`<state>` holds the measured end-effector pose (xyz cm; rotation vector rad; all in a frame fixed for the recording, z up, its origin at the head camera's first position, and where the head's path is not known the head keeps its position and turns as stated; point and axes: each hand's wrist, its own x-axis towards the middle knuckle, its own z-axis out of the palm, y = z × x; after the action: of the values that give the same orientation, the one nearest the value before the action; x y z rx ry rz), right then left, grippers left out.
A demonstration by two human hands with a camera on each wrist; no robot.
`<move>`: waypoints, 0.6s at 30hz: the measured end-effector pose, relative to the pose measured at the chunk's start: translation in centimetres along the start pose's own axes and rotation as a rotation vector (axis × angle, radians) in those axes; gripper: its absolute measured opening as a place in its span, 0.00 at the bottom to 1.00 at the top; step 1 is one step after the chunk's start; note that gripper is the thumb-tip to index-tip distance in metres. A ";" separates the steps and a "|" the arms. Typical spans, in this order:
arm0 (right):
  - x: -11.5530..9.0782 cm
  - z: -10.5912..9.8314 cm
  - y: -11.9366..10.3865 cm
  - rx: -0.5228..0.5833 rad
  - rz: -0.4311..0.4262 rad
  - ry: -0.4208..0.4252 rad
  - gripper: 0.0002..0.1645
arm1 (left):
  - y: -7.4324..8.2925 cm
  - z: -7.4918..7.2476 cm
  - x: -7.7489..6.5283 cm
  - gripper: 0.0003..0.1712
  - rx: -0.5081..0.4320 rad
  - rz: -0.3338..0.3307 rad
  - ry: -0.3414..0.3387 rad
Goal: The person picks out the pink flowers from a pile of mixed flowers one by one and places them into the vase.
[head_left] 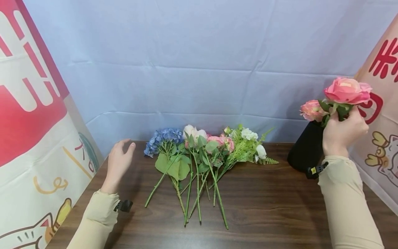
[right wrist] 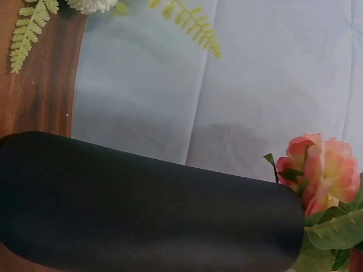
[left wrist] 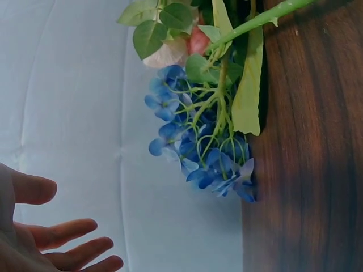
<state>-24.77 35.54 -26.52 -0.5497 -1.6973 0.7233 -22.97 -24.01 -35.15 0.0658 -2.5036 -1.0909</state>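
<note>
My right hand [head_left: 345,131] pinches a large pink rose [head_left: 347,90] just under its bloom, above the mouth of a black vase [head_left: 306,147]. A smaller pink-orange flower [head_left: 312,110] leans out of the vase on its left side. In the right wrist view the vase [right wrist: 153,204] fills the lower part, with the smaller flower [right wrist: 320,170] at its mouth; the large bloom is out of sight there. My left hand [head_left: 119,162] hovers over the table's left side, fingers relaxed and holding nothing, near a blue hydrangea [head_left: 164,140]. The left wrist view shows the hydrangea [left wrist: 210,141] beyond the fingers.
Several flowers lie across the middle of the wooden table [head_left: 264,207], stems toward me: cream and pink blooms [head_left: 193,133], white flowers with green fern sprigs [head_left: 248,135]. A pale blue cloth [head_left: 199,69] hangs behind, and printed cloths [head_left: 31,121] flank both sides.
</note>
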 end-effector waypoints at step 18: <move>-1.0 0.4 2.1 -0.003 -0.012 0.000 0.23 | 0.1 0.1 -0.2 0.28 -0.003 0.002 0.001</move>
<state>-24.94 36.22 -28.78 -0.5410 -1.7002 0.7123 -22.76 -23.87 -35.23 0.0635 -2.5008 -1.0931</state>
